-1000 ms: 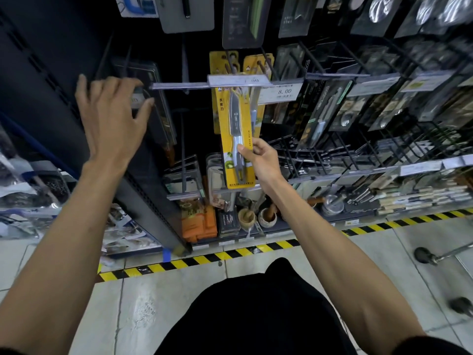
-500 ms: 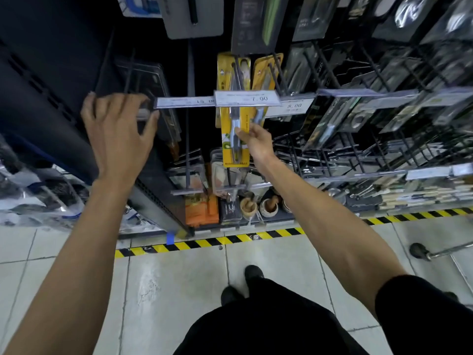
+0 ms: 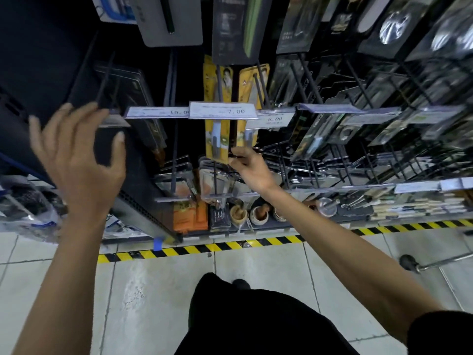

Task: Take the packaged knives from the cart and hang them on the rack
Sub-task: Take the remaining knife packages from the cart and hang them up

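Observation:
A yellow packaged knife (image 3: 217, 139) hangs on a black rack hook (image 3: 219, 83) behind the 7.00 price tag (image 3: 222, 111). My right hand (image 3: 252, 169) reaches up to the package's lower right corner and pinches its bottom edge. A second yellow knife package (image 3: 252, 85) hangs on the hook just to the right. My left hand (image 3: 76, 160) is raised at the left with fingers spread, holding nothing, close to the 15.00 price tag (image 3: 156, 112) and the dark rack upright (image 3: 143, 190).
Many black hooks with dark packaged utensils (image 3: 320, 134) stick out toward me on the right. A lower shelf (image 3: 281, 226) carries mortars and tools. Yellow-black tape (image 3: 230, 245) marks the floor edge. A cart wheel (image 3: 407, 261) shows at the right.
My right hand pushed the yellow knife package back along the hook, so it now hangs behind the price tag. My left hand dropped slightly and spread its fingers.

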